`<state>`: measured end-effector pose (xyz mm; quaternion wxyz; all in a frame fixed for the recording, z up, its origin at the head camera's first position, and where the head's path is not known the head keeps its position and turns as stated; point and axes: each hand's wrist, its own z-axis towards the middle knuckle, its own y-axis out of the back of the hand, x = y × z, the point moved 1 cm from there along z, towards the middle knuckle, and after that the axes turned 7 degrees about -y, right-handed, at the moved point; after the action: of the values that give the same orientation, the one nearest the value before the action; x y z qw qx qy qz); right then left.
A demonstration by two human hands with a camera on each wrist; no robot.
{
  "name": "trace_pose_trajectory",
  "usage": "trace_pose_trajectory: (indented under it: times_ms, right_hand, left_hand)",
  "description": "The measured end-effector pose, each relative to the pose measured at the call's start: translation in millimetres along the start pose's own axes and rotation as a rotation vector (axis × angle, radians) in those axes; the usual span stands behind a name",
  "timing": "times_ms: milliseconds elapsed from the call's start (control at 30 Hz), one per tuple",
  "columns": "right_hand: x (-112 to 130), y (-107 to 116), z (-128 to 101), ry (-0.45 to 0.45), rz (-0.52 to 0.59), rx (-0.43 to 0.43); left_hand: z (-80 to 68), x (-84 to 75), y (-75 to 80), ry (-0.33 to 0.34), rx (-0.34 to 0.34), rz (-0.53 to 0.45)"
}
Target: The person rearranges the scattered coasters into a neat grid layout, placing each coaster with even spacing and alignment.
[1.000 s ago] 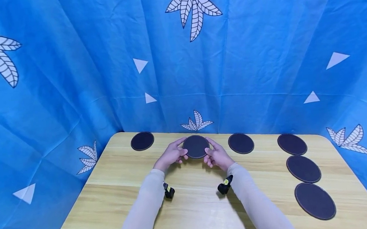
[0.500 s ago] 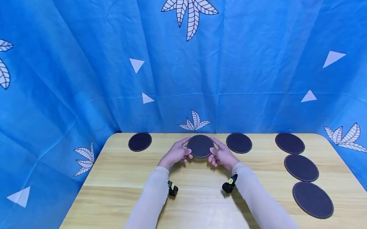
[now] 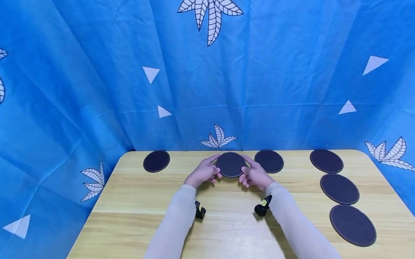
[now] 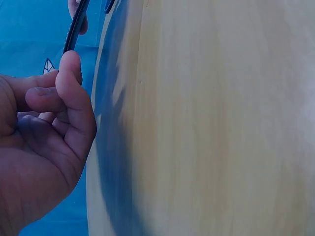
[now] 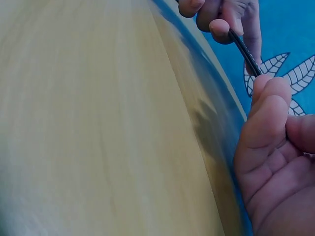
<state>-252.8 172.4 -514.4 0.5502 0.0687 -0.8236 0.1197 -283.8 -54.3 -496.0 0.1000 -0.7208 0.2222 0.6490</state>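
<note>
A round black coaster with a stitched edge is held level between both hands near the back of the table in the head view. My left hand pinches its left edge, and my right hand pinches the opposite edge. From the left wrist, the coaster appears edge-on above the wood, gripped by the left hand. The right wrist view shows its thin rim running between the two hands, with the right hand nearest. Another black coaster lies just behind the right hand.
A single coaster lies at the back left of the wooden table. Down the right side, three more form a column: far, middle and near. A blue curtain hangs along the back and sides.
Both hands have carried the held coaster to the right, away from the back-left coaster and closer to the one behind the right hand. The coasters on the table stay put; the head view shifts slightly.
</note>
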Motion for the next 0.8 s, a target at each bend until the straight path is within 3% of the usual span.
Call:
trace_pose_trajectory:
  times_ms: [267,500,800]
  right_hand:
    - [0.8,7.3,2.7,-0.049,-0.033,0.004]
    - [2.3,14.2,3.0,-0.115,-0.028,-0.061]
    - [2.3,17.0,4.1,-0.113,0.01,-0.181]
  left_hand:
    - [10.9,3.1,-6.2,0.073,0.03,0.003]
    - [19.3,0.2,-16.5,0.114,0.046,0.035]
    - [32.1,0.9,-30.7,0.119,-0.059,0.03]
